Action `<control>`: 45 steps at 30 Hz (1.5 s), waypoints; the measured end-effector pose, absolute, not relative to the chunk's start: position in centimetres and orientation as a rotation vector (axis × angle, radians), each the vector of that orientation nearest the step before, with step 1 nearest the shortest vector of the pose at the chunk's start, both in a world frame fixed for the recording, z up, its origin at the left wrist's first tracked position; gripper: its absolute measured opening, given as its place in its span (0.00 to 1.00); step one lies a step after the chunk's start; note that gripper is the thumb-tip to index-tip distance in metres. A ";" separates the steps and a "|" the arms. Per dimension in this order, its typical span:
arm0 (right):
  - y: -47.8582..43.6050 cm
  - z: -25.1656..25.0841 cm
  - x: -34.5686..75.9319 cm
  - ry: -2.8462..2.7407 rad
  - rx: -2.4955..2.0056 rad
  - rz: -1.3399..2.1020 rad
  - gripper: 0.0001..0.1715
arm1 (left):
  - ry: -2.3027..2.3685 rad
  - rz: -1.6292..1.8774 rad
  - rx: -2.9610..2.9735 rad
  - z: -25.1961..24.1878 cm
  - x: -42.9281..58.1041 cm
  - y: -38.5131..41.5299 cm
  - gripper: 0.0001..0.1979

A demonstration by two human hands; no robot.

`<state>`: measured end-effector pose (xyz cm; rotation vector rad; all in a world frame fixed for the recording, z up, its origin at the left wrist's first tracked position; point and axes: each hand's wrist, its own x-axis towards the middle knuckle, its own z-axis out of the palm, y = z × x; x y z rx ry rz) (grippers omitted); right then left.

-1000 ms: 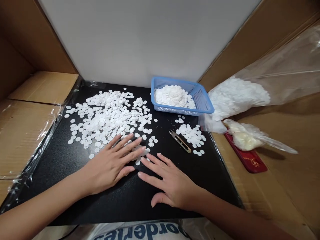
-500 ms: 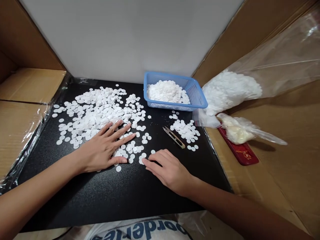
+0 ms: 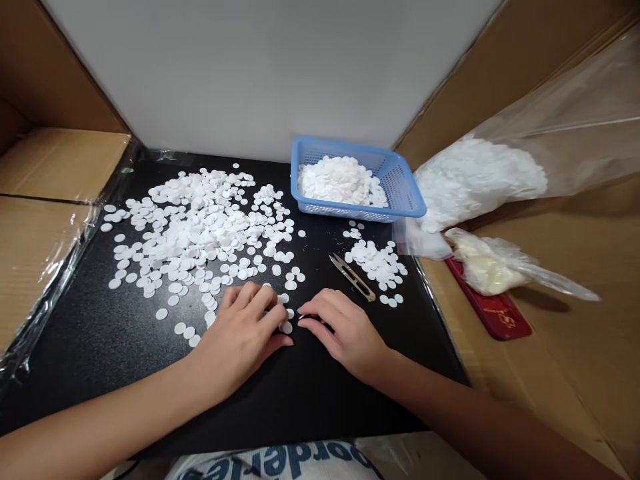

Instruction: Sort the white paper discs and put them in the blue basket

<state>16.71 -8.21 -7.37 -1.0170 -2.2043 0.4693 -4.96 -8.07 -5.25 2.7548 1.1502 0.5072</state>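
White discs [image 3: 200, 227], head view: round, thin and matte, lying flat in a loose scatter on the black textured tabletop [image 3: 125, 347]; no long axis. The scatter's near edge reached both hands. Left hand [image 3: 240, 333]: palm down, fingers bent, tips on discs, nothing gripped. Right hand [image 3: 343, 330]: curled, tips just beside a disc; grip could not be told. Metal snips [image 3: 353, 277] lay diagonally, just beyond it.

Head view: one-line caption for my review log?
On a black mat, left hand and right hand rest among white discs; snips and a blue basket of discs lie beyond.
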 end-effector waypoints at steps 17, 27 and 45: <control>-8.3 -6.8 17.5 -2.220 -0.940 0.654 0.08 | 0.907 0.547 2.553 -5.1 -6.6 -7.8 0.09; -7.6 -6.6 17.3 -2.236 -0.983 0.675 0.11 | 0.873 0.584 2.437 -4.5 -8.1 -7.5 0.05; -6.6 -5.2 18.3 -2.461 -0.955 0.681 0.06 | 1.102 0.518 2.583 -4.5 -5.7 -6.3 0.03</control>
